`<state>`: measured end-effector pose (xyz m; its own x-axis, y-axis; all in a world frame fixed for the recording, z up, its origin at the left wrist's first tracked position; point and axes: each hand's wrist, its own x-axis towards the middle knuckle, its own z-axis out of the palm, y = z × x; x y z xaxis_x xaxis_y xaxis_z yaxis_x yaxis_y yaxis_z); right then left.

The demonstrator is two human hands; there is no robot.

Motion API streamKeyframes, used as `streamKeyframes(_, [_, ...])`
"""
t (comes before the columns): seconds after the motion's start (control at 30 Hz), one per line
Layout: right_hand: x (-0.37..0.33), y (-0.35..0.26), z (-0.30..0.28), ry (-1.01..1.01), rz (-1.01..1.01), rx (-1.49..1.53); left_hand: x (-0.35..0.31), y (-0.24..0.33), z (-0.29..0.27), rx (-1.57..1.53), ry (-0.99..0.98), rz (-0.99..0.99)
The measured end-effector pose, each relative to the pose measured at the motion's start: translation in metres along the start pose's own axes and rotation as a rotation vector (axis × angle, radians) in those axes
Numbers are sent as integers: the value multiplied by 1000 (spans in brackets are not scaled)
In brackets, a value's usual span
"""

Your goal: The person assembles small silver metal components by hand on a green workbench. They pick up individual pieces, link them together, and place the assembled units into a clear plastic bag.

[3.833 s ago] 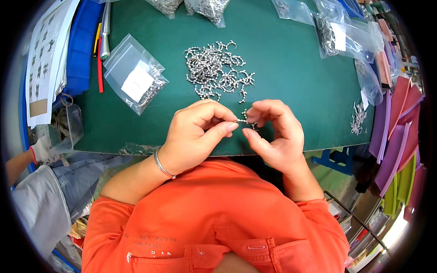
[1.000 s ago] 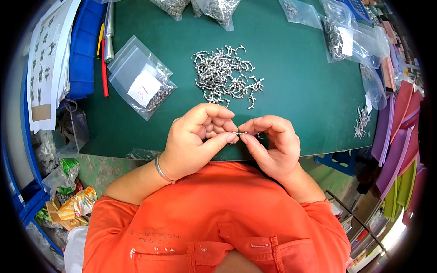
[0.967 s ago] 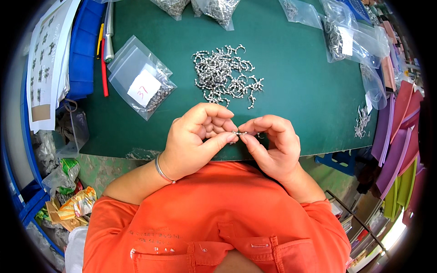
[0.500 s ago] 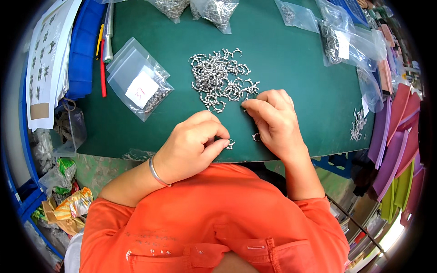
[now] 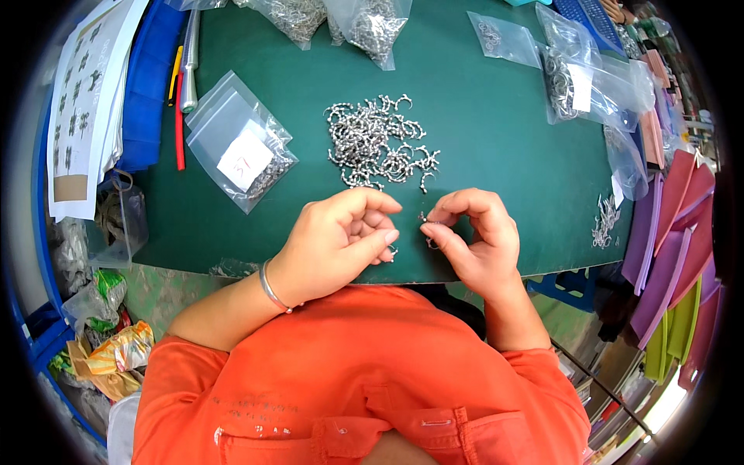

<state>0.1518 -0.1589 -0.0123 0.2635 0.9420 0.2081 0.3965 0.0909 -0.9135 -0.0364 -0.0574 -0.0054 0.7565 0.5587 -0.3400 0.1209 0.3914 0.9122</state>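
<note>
Silver metal, a tiny beaded piece pokes from the tips of the right hand, whose thumb and forefinger look pinched narrowly on it; from where I stand that pinch seems the weak point, since with so little to grasp, a slight roll of the thumb could flick it away. Just below those fingertips shows a small curved silver piece; whether it is held or lies loose I can't tell, and a dipping finger could knock it aside. Across a small gap, the left hand is loosely curled, a sliver of silver metal showing past its thumb; I can't make out if it is gripped, so it may be easily lost. Both hands are near the close edge of the dull green tabletop, so anything let go might bounce to the mottled green floor. Beyond them, in the loose heap of curved silver beaded pieces, a stray one could vanish among its likes, or hooked arcs could tangle and lift together.
</note>
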Motion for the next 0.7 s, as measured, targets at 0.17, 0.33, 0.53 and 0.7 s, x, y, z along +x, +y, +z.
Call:
streamKeyframes(0.17, [-3,1,8,-23,-150,58,6,5,-1,-212,-79,-97])
streamKeyframes(0.33, [2,-5,9,-60,-216,53,4,0,0,-192,-64,-23])
streamKeyframes(0.53, [-7,-1,6,-87,110,293,2,-12,0,-221,-18,212])
streamKeyframes(0.7, [-10,-16,8,-116,335,434,0,-17,3,17,64,374])
